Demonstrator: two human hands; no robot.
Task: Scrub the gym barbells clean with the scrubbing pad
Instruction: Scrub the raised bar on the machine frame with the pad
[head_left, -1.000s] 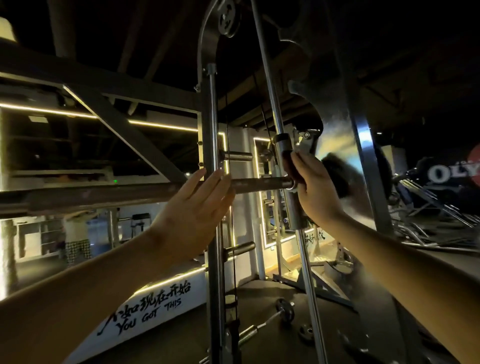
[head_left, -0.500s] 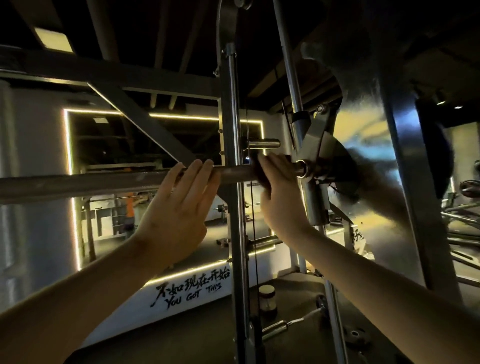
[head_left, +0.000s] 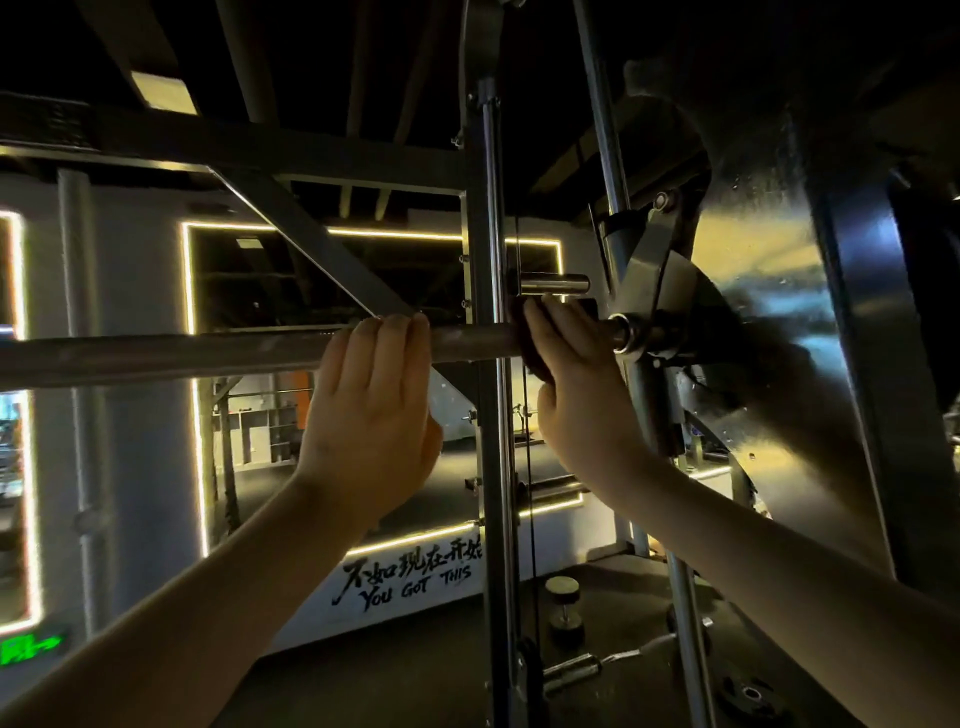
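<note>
At the barbell's right end, on the guided rack: pad wrapped round the barbell, both hands up at it.

The barbell runs level across the view, and the left hand steadies it, fingers hooked over its top; the thumb is hidden. The right hand grips the dark scrubbing pad, folded round the barbell between the rack upright and the collar, just under a steel peg. The risk, as I judge it, is this tight corner. A stroke pushed too far right would jam knuckles against the collar, or against the hook plate above it. A stroke pulled left would knock the upright. The barbell may also roll in its carriage under a hard twist, so the left hand could slip, and the pad would slide instead of scrubbing.
</note>
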